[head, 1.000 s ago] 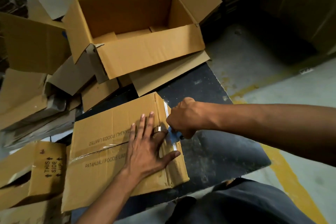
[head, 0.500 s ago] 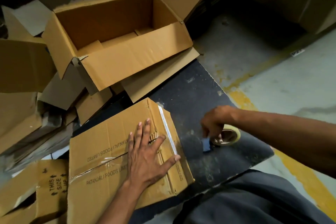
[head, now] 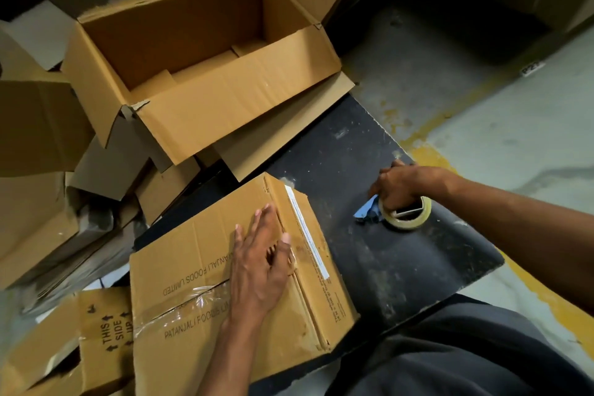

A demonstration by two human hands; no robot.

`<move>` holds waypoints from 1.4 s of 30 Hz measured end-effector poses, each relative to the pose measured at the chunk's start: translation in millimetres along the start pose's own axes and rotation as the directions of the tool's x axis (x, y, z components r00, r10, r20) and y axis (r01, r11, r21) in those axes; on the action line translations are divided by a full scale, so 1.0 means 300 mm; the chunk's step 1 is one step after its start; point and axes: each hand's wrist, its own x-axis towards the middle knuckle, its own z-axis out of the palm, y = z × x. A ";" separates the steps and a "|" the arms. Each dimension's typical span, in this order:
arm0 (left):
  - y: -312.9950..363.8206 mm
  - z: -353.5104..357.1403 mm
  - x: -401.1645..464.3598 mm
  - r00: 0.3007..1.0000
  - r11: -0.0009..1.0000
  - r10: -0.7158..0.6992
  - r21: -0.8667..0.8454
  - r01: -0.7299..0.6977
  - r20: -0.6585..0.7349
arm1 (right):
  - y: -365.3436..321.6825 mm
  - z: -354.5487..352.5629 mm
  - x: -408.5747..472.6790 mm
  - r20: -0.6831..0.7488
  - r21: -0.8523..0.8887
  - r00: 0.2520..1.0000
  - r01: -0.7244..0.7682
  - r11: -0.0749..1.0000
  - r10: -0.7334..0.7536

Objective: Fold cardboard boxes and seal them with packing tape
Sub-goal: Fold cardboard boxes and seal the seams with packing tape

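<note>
I see a tan-brown taped box [head: 205, 267] with dark lettering and a white strip, lying on a black board [head: 385, 251]. Right of the box, the tape roll [head: 406, 214] looks pale yellowish, its dispenser [head: 368, 210] blue.

- Sealed cardboard box [head: 205, 283]: brown, flaps closed, clear tape along its centre seam, "PATANJALI FOODS LIMITED" printed on top; it lies on your dark work board.
- Open cardboard box [head: 205, 74]: brown, erected, flaps spread, interior empty; it sits tilted behind the sealed one.
- Packing tape roll [head: 409, 214]: clear, with a blue cutter piece beside it, lying flat on the board, well right of the sealed box.
</note>
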 end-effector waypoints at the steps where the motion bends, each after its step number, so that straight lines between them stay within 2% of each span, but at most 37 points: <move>1: -0.010 0.004 0.017 0.996 0.999 -0.036 -0.042 0.033 -0.079 | -0.020 0.004 -0.008 -0.103 0.030 0.993 -0.053 0.998 0.055; 3: -0.040 0.030 0.044 0.977 0.996 -0.070 -0.064 0.059 -0.200 | -0.106 0.011 -0.017 -0.353 0.220 0.926 -0.054 0.974 0.131; 4: -0.059 0.052 0.052 0.973 0.997 -0.071 -0.052 0.061 -0.221 | -0.174 0.013 -0.025 -0.465 0.385 0.871 0.038 0.922 0.158; 5: -0.072 0.072 0.056 0.972 0.998 -0.062 -0.033 0.056 -0.229 | -0.255 0.012 -0.029 -0.541 0.559 0.817 0.173 0.811 0.199; 6: -0.084 0.088 0.057 0.971 0.998 -0.057 -0.018 0.054 -0.232 | -0.339 0.011 -0.031 -0.566 0.702 0.787 0.303 0.645 0.245; 8: -0.095 0.106 0.060 0.969 0.998 -0.054 -0.006 0.055 -0.241 | -0.500 0.015 -0.022 -0.508 0.849 0.809 0.412 0.332 0.295; 9: -0.097 0.110 0.061 0.967 0.999 -0.052 -0.004 0.053 -0.249 | -0.565 0.033 -0.009 -0.467 0.882 0.831 0.411 0.231 0.301; 10: -0.097 0.113 0.063 0.965 0.999 -0.051 -0.004 0.051 -0.258 | -0.618 0.059 0.003 -0.443 0.896 0.842 0.404 0.185 0.307; 12: -0.098 0.116 0.066 0.962 0.999 -0.052 -0.001 0.053 -0.270 | -0.673 0.129 0.029 -0.478 0.876 0.823 0.424 0.229 0.307; 15: -0.096 0.122 0.067 0.960 0.999 -0.049 0.002 0.052 -0.276 | -0.639 0.206 0.073 -0.563 0.806 0.773 0.435 0.402 0.291; 17: -0.095 0.122 0.070 0.958 0.999 -0.051 -0.002 0.052 -0.281 | -0.597 0.219 0.093 -0.567 0.780 0.777 0.398 0.483 0.276; 18: -0.096 0.122 0.068 0.958 0.999 -0.052 -0.003 0.054 -0.281 | -0.588 0.216 0.094 -0.556 0.793 0.779 0.390 0.468 0.292; 22: -0.096 0.124 0.070 0.953 0.999 -0.038 -0.021 0.033 -0.300 | -0.643 0.173 0.071 -0.546 0.836 0.750 0.464 0.292 0.372; 24: -0.095 0.123 0.066 0.951 0.999 -0.037 -0.019 0.033 -0.306 | -0.667 0.154 0.057 -0.583 0.811 0.729 0.497 0.308 0.359; 28: -0.086 0.112 0.065 0.963 0.999 -0.054 -0.010 0.054 -0.266 | -0.613 0.152 0.047 -0.623 0.765 0.702 0.456 0.455 0.344; 29: -0.082 0.106 0.063 0.967 0.998 -0.062 -0.018 0.060 -0.249 | -0.602 0.149 0.035 -0.642 0.753 0.676 0.467 0.463 0.363; 31: -0.074 0.085 0.053 0.969 0.993 -0.091 -0.096 0.070 -0.230 | -0.592 0.111 -0.011 -0.699 0.714 0.574 0.537 0.449 0.426; 34: -0.088 0.008 0.022 0.943 0.956 -0.167 -0.282 0.083 -0.288 | -0.624 0.002 -0.084 -0.795 0.603 0.431 0.639 0.478 0.428; 36: -0.144 -0.067 -0.019 0.919 0.935 -0.180 -0.352 0.049 -0.350 | -0.695 -0.078 -0.138 -0.880 0.475 0.351 0.679 0.560 0.320; 37: -0.186 -0.106 -0.044 0.906 0.928 -0.186 -0.371 0.035 -0.381 | -0.743 -0.107 -0.150 -0.914 0.403 0.336 0.694 0.597 0.227; 39: -0.301 -0.192 -0.118 0.867 0.898 -0.240 -0.440 0.027 -0.437 | -0.876 -0.151 -0.150 -0.928 0.301 0.371 0.701 0.647 0.030; 42: -0.504 -0.294 -0.241 0.775 0.796 -0.399 -0.605 0.027 -0.490 | -1.083 -0.158 -0.115 -0.872 0.207 0.456 0.674 0.709 -0.179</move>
